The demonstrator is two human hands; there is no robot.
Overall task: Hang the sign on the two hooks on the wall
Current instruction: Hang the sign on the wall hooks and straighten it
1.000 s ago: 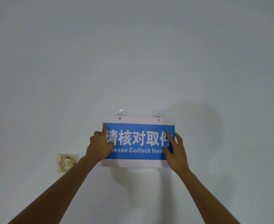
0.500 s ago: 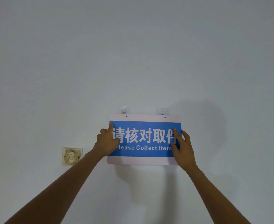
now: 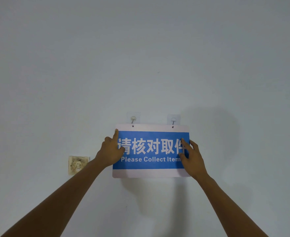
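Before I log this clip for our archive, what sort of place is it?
Probably an indoor pickup or collection point. A blue sign reading "Please Collect Item" is held under two stick-on hooks on a plain painted wall, beside a grimy wall switch.

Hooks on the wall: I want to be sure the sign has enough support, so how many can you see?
2. The left hook is above the sign's upper-left hole; the right hook is above its upper-right hole. Others could be hidden behind the sign.

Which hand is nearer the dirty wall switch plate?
Left. The left hand grips the sign's left edge, just right of the switch plate; the right hand holds the sign's far edge.
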